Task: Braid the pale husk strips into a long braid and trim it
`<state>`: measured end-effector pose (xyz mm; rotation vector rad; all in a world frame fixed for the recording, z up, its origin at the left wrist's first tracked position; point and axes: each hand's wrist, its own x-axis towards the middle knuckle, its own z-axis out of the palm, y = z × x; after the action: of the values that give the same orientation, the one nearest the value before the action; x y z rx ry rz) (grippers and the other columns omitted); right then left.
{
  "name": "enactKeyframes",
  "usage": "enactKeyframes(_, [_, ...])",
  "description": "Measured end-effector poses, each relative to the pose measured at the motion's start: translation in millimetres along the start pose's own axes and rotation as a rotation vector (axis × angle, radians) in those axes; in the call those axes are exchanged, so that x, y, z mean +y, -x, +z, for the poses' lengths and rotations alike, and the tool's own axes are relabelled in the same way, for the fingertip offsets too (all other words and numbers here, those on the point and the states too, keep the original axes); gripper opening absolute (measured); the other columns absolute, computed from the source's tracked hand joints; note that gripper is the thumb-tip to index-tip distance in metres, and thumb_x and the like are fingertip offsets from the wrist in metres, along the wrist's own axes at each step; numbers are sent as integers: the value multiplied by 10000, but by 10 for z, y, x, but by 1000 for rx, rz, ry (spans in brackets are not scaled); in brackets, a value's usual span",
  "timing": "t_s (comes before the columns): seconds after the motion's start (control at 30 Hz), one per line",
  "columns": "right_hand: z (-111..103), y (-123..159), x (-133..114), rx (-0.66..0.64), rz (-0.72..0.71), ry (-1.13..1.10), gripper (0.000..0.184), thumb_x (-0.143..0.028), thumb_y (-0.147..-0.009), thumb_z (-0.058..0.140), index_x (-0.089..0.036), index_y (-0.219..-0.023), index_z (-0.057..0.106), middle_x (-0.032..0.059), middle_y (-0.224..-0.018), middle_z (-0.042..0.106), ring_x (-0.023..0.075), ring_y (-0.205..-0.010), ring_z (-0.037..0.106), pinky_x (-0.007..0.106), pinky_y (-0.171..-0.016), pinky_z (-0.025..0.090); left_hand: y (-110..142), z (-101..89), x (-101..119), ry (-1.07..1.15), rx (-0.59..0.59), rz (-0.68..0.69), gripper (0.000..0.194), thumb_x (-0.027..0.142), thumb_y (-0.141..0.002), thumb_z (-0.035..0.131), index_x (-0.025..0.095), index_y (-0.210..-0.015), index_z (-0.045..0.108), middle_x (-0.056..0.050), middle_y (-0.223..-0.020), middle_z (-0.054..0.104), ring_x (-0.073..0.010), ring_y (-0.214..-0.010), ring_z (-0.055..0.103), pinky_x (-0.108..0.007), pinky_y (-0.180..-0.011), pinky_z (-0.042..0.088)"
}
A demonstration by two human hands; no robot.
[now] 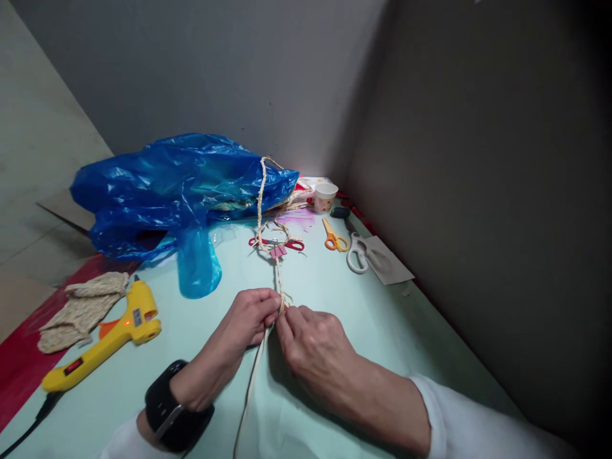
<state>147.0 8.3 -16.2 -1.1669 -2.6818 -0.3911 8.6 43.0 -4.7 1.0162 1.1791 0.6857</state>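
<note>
While left hand (pixel 248 315) and right hand (pixel 313 341) pinch cord (pixel 280 275), each grip closed, clip (pixel 278 253) lies at twelve o'clock. Pull evenly.

Pale braided cord, partly looped (pixel 261 197)

This looks like a small craft workspace set in a corner, though whether in a home or a workshop cannot be told. Two plain grey walls (pixel 296 76) meet behind a worktop (pixel 315 370) with a pale green cover. Near its left edge lies a yellow glue gun (pixel 108 341); toward its far right corner are orange-handled scissors (pixel 335 237), white-handled scissors (pixel 358 255) and a patterned cup (pixel 325 197).
</note>
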Motion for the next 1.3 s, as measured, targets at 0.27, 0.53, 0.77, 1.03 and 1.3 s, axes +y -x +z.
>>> enactKeyframes(0.27, [-155,-32,229,-2,128,-367,245,-293,-909,484,-149,-806,654,64,-752,668,167,-623,571,296,-567,347,34,6,42,-65,45,28,162,303,-724,577,151,-707,524,82,-528,368,-37,-443,247,-181,-413,143])
enactKeyframes(0.53, [-177,-155,526,-197,388,-1033,313,-318,-957,395,-149,-850,636,27,-757,650,120,-690,544,237,-643,354,18,-43,-8,-183,27,82,133,287,-762,552,165,-711,541,79,-528,367,-53,-454,233,-196,-419,143])
enactKeyframes(0.77, [66,-189,473,-210,465,-1127,302,-344,-899,469,-149,-679,539,-19,-637,486,97,-623,402,227,-555,276,11,-29,6,-358,70,164,148,310,-751,578,169,-706,580,76,-521,331,-86,-493,256,-219,-471,181])
enactKeyframes(1.03, [70,-142,422,-90,502,-1143,357,-289,-870,478,-145,-544,497,-43,-513,363,80,-533,297,238,-516,219,135,-45,116,-882,247,341,253,302,-797,531,201,-572,590,10,-520,498,-155,-548,408,-268,-541,217])
enactKeyframes(1.3, [120,-137,352,-28,557,-1463,294,-267,-861,482,-135,-619,584,-24,-555,498,87,-543,379,227,-535,273,219,81,51,-889,174,270,338,341,-873,403,210,-569,471,-8,-536,525,-159,-526,428,-278,-534,233])
